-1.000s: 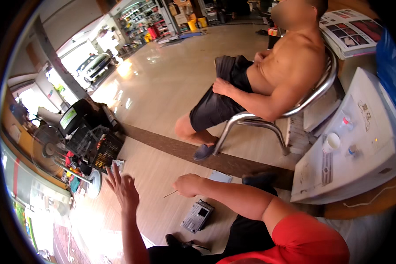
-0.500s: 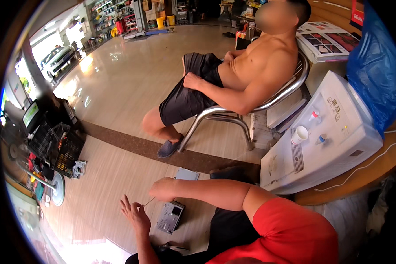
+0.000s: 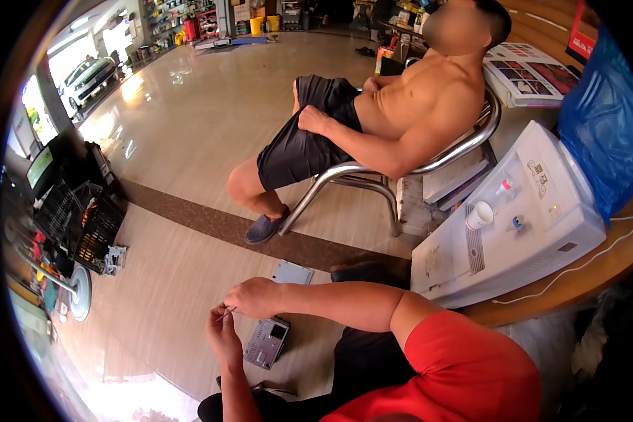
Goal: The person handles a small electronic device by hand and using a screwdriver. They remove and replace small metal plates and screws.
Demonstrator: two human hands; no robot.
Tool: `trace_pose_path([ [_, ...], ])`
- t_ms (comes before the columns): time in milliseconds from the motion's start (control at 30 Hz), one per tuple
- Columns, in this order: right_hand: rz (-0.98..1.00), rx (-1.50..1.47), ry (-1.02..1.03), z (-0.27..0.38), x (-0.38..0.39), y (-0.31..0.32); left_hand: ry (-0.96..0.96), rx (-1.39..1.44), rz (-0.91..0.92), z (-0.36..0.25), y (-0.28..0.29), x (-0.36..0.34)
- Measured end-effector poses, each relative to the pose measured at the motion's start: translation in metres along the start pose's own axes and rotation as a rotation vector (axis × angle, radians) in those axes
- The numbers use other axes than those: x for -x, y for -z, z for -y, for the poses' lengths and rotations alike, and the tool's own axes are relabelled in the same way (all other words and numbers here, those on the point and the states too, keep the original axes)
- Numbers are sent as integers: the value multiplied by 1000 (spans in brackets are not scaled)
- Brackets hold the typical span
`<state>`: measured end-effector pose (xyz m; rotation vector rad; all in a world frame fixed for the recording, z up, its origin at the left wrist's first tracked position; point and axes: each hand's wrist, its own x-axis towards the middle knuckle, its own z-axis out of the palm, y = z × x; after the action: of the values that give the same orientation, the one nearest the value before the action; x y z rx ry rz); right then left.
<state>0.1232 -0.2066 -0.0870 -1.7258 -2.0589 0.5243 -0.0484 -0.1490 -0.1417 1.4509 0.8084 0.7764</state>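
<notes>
My right hand (image 3: 254, 297) is closed on a thin, light rod-like piece (image 3: 224, 314), whose exact kind is too small to tell. Just left of and below it, my left hand (image 3: 224, 337) is raised with its fingertips pinched at the same piece. Below my hands, a silver metal electronic box (image 3: 266, 344) with small holes and a dark square on top lies on the floor. Beyond my right wrist lies a flat grey metal plate (image 3: 292, 273), partly hidden by my forearm.
A person (image 3: 408, 112) sits on a metal-framed chair (image 3: 323, 184) ahead. To the right stands a white water dispenser (image 3: 513, 211) with a paper cup (image 3: 480, 215). Black crates (image 3: 95, 232) and a fan's round base (image 3: 81, 292) are at the left.
My left hand has come up and right, its spread fingers closing at the thin piece. My right hand has shifted slightly left, bringing both hands together.
</notes>
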Motion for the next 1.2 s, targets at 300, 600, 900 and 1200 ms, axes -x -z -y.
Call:
trace_pose_path([
  [300,-167,-23,25,-7,-4,-16,143,533,9,-9,-13,-10],
  [600,-271,-159,10,5,-14,-2,139,644,-16,-20,-15,-20],
  [900,-328,-135,50,-3,-22,-12,148,697,44,-6,-7,-28],
  [1200,-362,-64,-94,-28,-35,13,211,662,-128,12,23,-27],
])
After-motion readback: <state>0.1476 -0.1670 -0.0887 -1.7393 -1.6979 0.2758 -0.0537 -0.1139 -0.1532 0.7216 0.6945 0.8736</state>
